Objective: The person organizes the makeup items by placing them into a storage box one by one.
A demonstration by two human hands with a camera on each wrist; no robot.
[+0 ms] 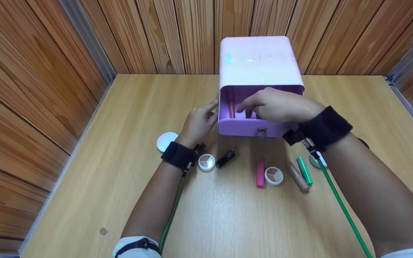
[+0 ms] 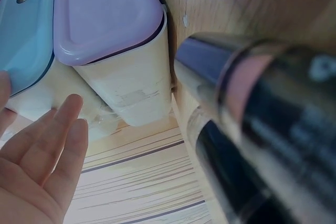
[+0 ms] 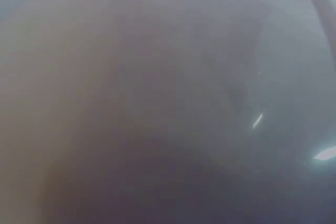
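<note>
A small drawer cabinet point(image 1: 260, 61) with a white top stands at the back, its purple top drawer point(image 1: 238, 127) pulled out. My right hand point(image 1: 276, 104) reaches over the drawer front, fingers pointing down inside; I cannot tell whether they hold anything. Beside them, a reddish-brown tube point(image 1: 231, 102) lies along the drawer's left side. My left hand point(image 1: 199, 122) is at the cabinet's left side, fingertips right at its edge. In the left wrist view its relaxed fingers point(image 2: 65, 124) are near the blue drawer front point(image 2: 31, 30). The right wrist view shows only a blurred close surface.
In front of the cabinet lie a black tube point(image 1: 227, 158), a pink tube point(image 1: 260, 175), a taupe tube point(image 1: 298, 177), a green tube point(image 1: 304, 170) and two round three-colour pans, one left point(image 1: 206, 162), one right point(image 1: 274, 176). A white round lid point(image 1: 167, 141) lies by my left wrist.
</note>
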